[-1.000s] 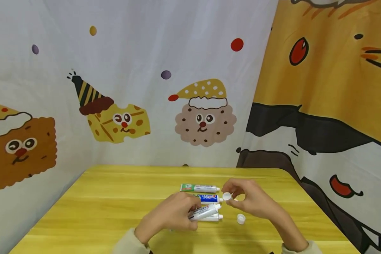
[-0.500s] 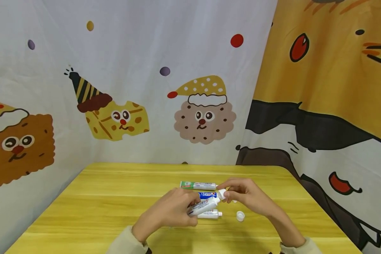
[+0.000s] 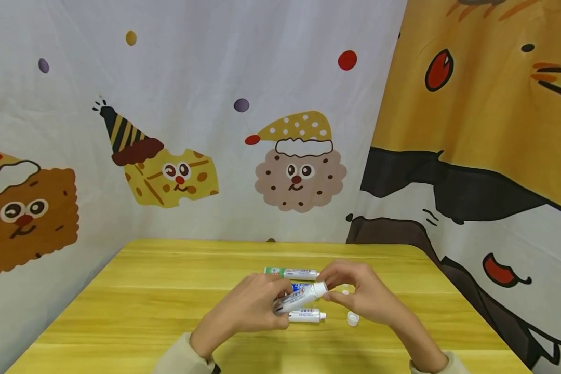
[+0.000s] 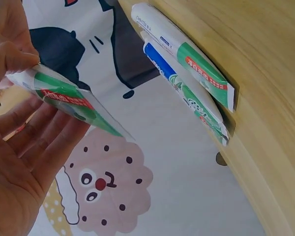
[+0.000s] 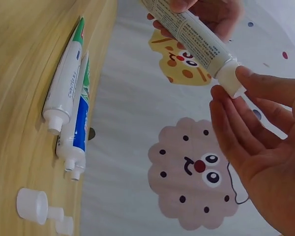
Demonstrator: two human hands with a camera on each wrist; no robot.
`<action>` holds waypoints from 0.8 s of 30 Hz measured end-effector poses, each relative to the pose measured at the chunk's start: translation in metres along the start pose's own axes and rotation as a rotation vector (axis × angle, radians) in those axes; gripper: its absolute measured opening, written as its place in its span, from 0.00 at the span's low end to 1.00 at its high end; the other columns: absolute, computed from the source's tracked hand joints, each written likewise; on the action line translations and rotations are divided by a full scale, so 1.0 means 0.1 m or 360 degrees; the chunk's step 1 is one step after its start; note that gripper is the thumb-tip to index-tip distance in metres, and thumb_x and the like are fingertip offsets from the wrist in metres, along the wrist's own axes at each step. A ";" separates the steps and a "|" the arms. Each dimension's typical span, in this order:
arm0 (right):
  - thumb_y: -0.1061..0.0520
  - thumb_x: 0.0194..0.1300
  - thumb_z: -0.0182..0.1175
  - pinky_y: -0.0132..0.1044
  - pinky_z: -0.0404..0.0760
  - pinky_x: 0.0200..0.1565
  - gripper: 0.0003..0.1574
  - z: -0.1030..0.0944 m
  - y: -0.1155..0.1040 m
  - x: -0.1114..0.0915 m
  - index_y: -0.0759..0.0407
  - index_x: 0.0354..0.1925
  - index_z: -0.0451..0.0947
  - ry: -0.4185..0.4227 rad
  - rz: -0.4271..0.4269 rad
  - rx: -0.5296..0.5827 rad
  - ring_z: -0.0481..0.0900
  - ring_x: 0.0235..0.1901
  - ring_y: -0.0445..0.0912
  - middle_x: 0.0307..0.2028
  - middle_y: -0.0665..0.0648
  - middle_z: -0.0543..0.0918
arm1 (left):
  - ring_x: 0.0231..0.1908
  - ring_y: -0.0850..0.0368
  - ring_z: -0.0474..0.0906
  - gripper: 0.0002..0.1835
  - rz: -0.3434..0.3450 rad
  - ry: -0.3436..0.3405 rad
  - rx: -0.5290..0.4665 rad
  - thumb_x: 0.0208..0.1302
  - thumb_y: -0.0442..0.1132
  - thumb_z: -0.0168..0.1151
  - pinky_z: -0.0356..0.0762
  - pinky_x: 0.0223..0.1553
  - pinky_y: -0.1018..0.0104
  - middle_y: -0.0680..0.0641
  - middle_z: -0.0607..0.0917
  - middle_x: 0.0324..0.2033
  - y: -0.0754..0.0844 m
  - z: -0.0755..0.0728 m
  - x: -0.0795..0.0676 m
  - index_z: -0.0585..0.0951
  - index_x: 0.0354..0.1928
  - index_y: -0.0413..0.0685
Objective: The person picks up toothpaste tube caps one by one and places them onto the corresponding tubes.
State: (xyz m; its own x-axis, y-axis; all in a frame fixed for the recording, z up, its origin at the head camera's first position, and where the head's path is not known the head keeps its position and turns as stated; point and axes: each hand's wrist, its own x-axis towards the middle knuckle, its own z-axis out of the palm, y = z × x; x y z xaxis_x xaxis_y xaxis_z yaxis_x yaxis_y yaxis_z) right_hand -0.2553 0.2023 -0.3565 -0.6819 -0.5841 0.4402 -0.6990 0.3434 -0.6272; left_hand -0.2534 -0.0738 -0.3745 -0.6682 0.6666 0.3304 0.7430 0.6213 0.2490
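White curtain (image 3: 191, 62) fills the background above a yellow wood-grain table (image 3: 135, 301). At the far left of the frame a brown biscuit (image 3: 47, 208) is printed on the cloth, then a wedge of cheese (image 3: 198, 182) in a striped party hat. Below, left of centre at the bottom, a pale sleeve (image 3: 182, 358) leads to the left hand (image 3: 248, 304), its fingers curled round a white toothpaste tube (image 3: 299, 299), which tilts up to the right, at lower centre. Around that tube lie three others: a green-and-white tube (image 3: 294, 274) above, a blue-fronted tube (image 3: 300, 287) partly hidden behind it, and a white tube (image 3: 306, 315) beneath, nozzle pointing right. Next, the right hand (image 3: 364, 293) pinches a white screw cap (image 5: 230, 81) at the held tube's upper end; whether it is fully seated I cannot tell. Just under that hand sits a loose cap (image 3: 352, 318), with two smaller-looking caps (image 5: 64, 226) nearby. An orange, black and white cartoon animal (image 3: 477, 114) covers the right side.
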 end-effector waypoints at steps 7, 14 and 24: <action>0.50 0.67 0.71 0.36 0.86 0.42 0.11 0.01 -0.03 0.00 0.48 0.46 0.82 0.0061 0.0035 -0.0192 0.85 0.34 0.36 0.36 0.44 0.88 | 0.23 0.72 0.67 0.14 0.0014 0.0009 0.0025 0.52 0.44 0.74 0.67 0.22 0.78 0.59 0.81 0.31 0.01 -0.01 0.00 0.84 0.41 0.54; 0.54 0.73 0.64 0.34 0.85 0.34 0.03 0.00 0.00 -0.01 0.45 0.38 0.82 0.0009 0.0063 -0.0159 0.81 0.26 0.36 0.27 0.43 0.86 | 0.22 0.72 0.66 0.13 0.0026 0.0019 0.0017 0.53 0.44 0.74 0.66 0.22 0.78 0.60 0.82 0.32 0.01 0.01 0.00 0.84 0.41 0.55; 0.42 0.75 0.60 0.31 0.76 0.24 0.15 -0.02 0.01 -0.03 0.42 0.30 0.79 -0.0009 0.0243 -0.0396 0.74 0.17 0.33 0.18 0.43 0.80 | 0.23 0.72 0.66 0.12 0.0044 0.0030 0.0049 0.52 0.44 0.73 0.66 0.22 0.79 0.60 0.83 0.33 0.02 0.04 0.00 0.83 0.39 0.55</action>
State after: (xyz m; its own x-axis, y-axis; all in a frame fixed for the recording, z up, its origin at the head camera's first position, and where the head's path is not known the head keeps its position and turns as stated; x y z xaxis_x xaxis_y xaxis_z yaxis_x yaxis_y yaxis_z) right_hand -0.2542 0.2058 -0.3568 -0.7828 -0.5154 0.3487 -0.6200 0.5974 -0.5087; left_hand -0.2522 -0.0707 -0.3775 -0.6461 0.6763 0.3538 0.7596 0.6150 0.2116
